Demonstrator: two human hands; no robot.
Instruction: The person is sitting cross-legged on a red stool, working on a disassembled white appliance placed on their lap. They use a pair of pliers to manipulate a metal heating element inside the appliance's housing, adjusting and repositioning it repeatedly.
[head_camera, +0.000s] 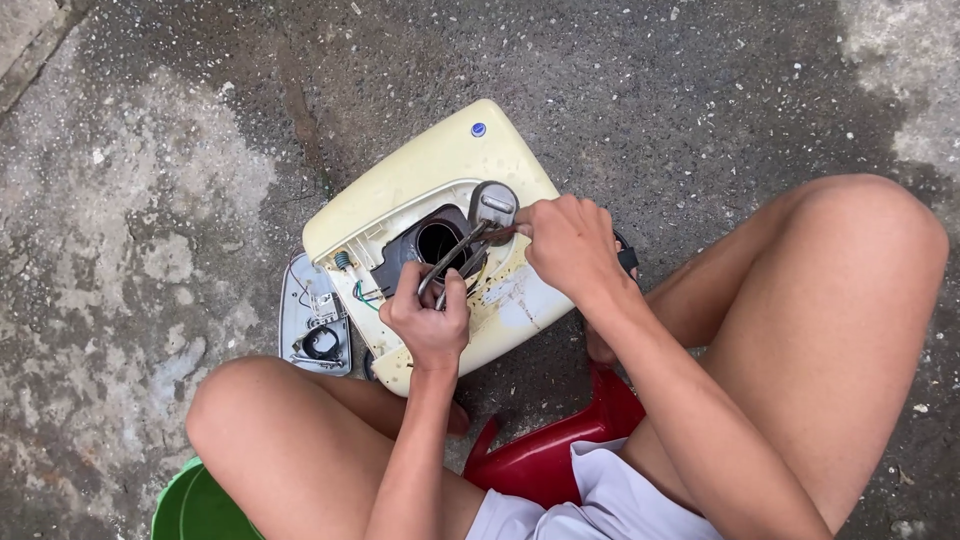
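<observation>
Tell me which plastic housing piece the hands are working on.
The large cream housing, under both the left hand and right hand; the small grey panel lies untouched beside it.

You're outdoors, probably in a yard or alley used as a makeshift repair spot. The ground (620, 60) is rough, stained concrete with pale patches and scattered grit. You sit low on a red stool (555, 455), bare knees out, with a green basin (195, 505) by your leg. A yellowed appliance shell (420, 170) lies opened on the ground, wires showing, a detached grey part (312, 320) beside it. No bench here.
</observation>
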